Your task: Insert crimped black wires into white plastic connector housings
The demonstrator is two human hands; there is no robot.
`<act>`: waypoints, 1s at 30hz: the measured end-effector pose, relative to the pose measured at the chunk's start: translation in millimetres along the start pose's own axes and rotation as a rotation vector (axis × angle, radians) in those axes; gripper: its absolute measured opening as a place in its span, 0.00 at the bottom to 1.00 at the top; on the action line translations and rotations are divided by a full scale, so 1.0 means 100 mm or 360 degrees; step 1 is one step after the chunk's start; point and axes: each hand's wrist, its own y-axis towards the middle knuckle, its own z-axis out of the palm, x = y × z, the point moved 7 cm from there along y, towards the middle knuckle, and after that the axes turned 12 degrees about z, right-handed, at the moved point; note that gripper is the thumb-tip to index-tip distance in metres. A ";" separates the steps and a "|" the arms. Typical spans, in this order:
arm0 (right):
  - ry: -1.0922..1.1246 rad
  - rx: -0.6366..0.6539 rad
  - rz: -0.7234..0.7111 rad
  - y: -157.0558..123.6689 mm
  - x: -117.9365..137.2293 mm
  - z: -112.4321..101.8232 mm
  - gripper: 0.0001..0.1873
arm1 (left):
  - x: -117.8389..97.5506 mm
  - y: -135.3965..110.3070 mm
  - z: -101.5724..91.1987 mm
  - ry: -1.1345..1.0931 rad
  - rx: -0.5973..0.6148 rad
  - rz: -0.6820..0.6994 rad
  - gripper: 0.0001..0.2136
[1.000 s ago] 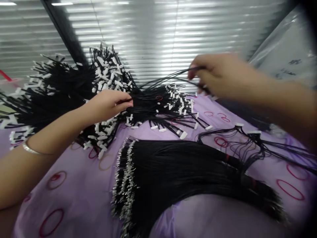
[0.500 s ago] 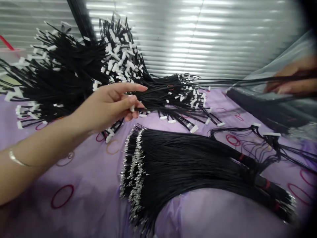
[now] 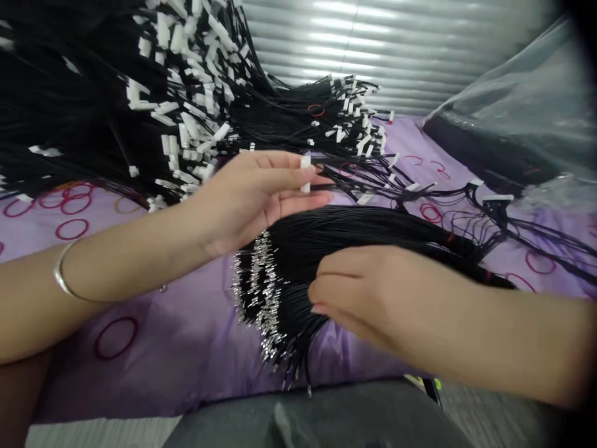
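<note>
My left hand (image 3: 273, 190) pinches a white connector (image 3: 305, 174) between thumb and fingers, with black wires running from it to the right. My right hand (image 3: 359, 289) is over the thick bundle of black wires (image 3: 293, 242), fingers pressed together at its near side. Whatever is between those fingertips is hidden. Bare silvery terminals (image 3: 268, 298) line the bundle's left end, below my left hand. One wire from the bundle dangles lower than the others, close to the right fingertips.
Heaped black cables with white connectors (image 3: 186, 124) fill the upper left. A second pile (image 3: 284, 118) lies behind my left hand. Red rubber bands (image 3: 116, 338) are scattered on the purple cloth (image 3: 186, 367). A clear plastic bag (image 3: 522, 118) with dark contents stands at right.
My right hand has left the wires at the far right and come down to the bundle. The left hand still grips a connector, farther right in view. The view has tilted downward.
</note>
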 end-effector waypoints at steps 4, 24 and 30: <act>-0.0045 -0.0078 -0.0011 0.09 0.12 0.31 0.08 | 0.23 -0.26 -0.03 0.0045 -0.0055 -0.0262 0.06; 0.1434 -0.0107 0.0305 -0.01 -0.22 0.16 0.05 | 0.42 -0.74 -0.21 0.0086 0.0027 -0.0529 0.07; 0.1583 -0.0158 0.0360 0.07 -0.25 0.01 0.05 | 0.47 -0.70 -0.21 0.0088 0.0054 -0.0544 0.06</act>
